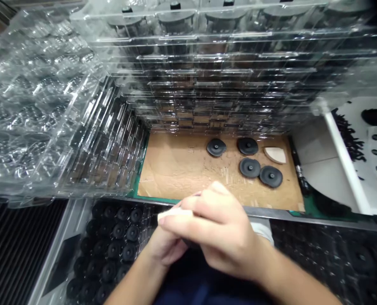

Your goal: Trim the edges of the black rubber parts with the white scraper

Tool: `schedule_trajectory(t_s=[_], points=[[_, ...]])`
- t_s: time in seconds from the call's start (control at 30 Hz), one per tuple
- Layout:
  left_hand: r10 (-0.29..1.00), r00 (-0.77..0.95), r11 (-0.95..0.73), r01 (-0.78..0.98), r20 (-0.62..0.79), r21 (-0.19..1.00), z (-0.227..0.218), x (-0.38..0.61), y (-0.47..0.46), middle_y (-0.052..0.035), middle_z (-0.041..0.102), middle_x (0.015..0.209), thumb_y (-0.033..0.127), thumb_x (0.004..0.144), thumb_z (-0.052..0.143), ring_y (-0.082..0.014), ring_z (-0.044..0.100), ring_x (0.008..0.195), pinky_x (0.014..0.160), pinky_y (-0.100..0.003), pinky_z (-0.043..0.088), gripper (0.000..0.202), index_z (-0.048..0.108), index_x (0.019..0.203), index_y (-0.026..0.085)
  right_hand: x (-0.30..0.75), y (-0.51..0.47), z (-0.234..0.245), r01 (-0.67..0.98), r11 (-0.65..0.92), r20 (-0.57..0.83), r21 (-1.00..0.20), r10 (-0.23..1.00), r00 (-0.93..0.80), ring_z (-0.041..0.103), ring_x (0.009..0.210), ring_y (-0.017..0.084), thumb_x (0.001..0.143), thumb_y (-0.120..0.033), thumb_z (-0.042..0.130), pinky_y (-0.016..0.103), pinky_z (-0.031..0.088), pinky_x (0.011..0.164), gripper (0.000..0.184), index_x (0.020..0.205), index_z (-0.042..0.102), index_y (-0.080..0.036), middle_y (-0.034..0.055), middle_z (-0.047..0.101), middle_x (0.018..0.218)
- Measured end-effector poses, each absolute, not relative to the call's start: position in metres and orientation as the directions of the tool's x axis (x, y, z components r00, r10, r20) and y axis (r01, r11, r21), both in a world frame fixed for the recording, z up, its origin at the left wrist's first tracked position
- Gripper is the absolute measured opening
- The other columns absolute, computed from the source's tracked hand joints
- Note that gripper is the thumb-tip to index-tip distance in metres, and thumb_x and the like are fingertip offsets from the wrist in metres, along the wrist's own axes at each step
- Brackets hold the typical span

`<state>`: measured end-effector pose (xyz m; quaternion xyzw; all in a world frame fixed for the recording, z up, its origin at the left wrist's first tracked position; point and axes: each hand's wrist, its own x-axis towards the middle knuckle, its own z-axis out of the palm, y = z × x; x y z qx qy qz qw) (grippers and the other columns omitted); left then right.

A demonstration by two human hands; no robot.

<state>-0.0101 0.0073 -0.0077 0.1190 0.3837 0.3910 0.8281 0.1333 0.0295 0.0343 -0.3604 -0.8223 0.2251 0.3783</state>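
Observation:
My two hands are together in front of my body, just short of the bench's near edge. My right hand [216,224] lies on top, closed, pressing a cream-coloured pad [177,213] under its fingers. Below it my left hand [164,243] is curled, with most of its fingers hidden. Something dark shows in the gap between the palms; its shape cannot be made out. Beyond the hands, black round discs with a raised centre stub, such as one disc [250,167], lie on a cardboard sheet [166,165]. A cream wedge-shaped pad [275,155] sits beside them.
Tall stacks of clear plastic trays [207,67] stand behind the cardboard, with more trays [32,106] at the left. A white bin [343,165] with small black parts is at the right. Low at the left, a tray [112,241] holds several black round parts.

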Motion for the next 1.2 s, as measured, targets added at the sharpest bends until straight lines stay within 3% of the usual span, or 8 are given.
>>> schedule_trajectory(t_s=[0.13,0.3,0.5,0.67,0.83,1.0,1.1,1.2], points=[[0.798,0.320,0.587,-0.602,-0.511,0.541,-0.012,-0.016,0.008,-0.0027,0.070,0.106,0.034,0.055,0.084,-0.0192,0.064,0.097,0.083,-0.025,0.050,0.048,0.070,0.100,0.023,0.149,0.035,0.014,0.528,0.398,0.268,-0.750,0.913,-0.307,0.061,0.077,0.015,0.089,-0.012,0.046,0.029,0.040,0.070,0.026,0.098,0.069,-0.021,0.0017,0.072,0.086],[0.846,0.254,0.507,-0.657,-0.470,0.558,-0.019,-0.027,0.004,-0.0046,0.063,0.125,0.038,0.055,0.084,-0.0242,0.062,0.106,0.091,-0.032,0.048,0.057,0.065,0.108,0.030,0.165,0.024,-0.053,0.557,0.091,0.003,-0.825,0.988,-0.157,0.065,0.084,0.017,0.087,-0.018,0.051,0.030,0.049,0.075,0.021,0.094,0.071,-0.021,0.0046,0.073,0.092],[0.834,0.265,0.529,-0.636,-0.485,0.562,-0.013,-0.023,0.004,-0.0051,0.066,0.116,0.047,0.051,0.083,-0.0254,0.063,0.103,0.093,-0.035,0.048,0.067,0.063,0.112,0.026,0.154,0.022,-0.036,0.551,0.063,0.013,-0.832,0.995,-0.095,0.062,0.069,0.014,0.088,-0.022,0.053,0.025,0.050,0.062,0.018,0.095,0.070,-0.019,0.0041,0.072,0.086],[0.823,0.265,0.540,-0.643,-0.503,0.543,-0.014,-0.020,0.005,-0.0028,0.069,0.109,0.037,0.060,0.082,-0.0192,0.062,0.102,0.091,-0.026,0.048,0.052,0.066,0.108,0.025,0.126,0.020,0.039,0.399,0.387,0.328,-0.831,0.921,-0.211,0.060,0.080,0.016,0.090,-0.014,0.048,0.027,0.051,0.073,0.025,0.109,0.063,-0.011,0.0087,0.068,0.091],[0.796,0.178,0.552,-0.607,-0.579,0.572,-0.017,-0.016,0.006,-0.0012,0.070,0.103,0.021,0.056,0.084,-0.0175,0.065,0.093,0.082,-0.024,0.051,0.052,0.066,0.105,0.025,0.113,0.019,0.043,0.460,0.280,0.053,-0.843,0.893,-0.446,0.061,0.074,0.016,0.090,-0.011,0.045,0.026,0.052,0.068,0.023,0.099,0.066,-0.014,0.0062,0.065,0.084],[0.786,0.234,0.583,-0.589,-0.572,0.560,-0.012,-0.010,0.009,-0.0038,0.072,0.090,0.034,0.059,0.082,-0.0167,0.065,0.084,0.078,-0.024,0.052,0.041,0.069,0.095,0.018,0.111,0.026,0.033,0.440,0.393,0.298,-0.808,0.915,-0.271,0.059,0.076,0.018,0.093,-0.012,0.039,0.030,0.051,0.071,0.029,0.108,0.062,-0.008,0.0096,0.063,0.084],[0.807,0.233,0.553,-0.620,-0.543,0.556,-0.011,-0.015,0.012,-0.0013,0.071,0.102,0.029,0.054,0.085,-0.0173,0.064,0.095,0.083,-0.022,0.050,0.050,0.069,0.101,0.024,0.127,0.021,0.037,0.375,0.317,0.135,-0.871,0.889,-0.437,0.059,0.076,0.013,0.091,-0.010,0.045,0.022,0.049,0.069,0.022,0.101,0.064,-0.015,0.0044,0.064,0.084],[0.817,0.233,0.535,-0.650,-0.528,0.540,-0.012,-0.018,0.015,0.0012,0.071,0.100,0.024,0.048,0.088,-0.0146,0.064,0.092,0.081,-0.018,0.050,0.053,0.071,0.098,0.026,0.142,0.017,0.039,0.526,0.234,0.024,-0.817,0.927,-0.375,0.059,0.069,0.012,0.090,-0.012,0.048,0.022,0.046,0.063,0.018,0.098,0.064,-0.017,0.0022,0.063,0.079]])
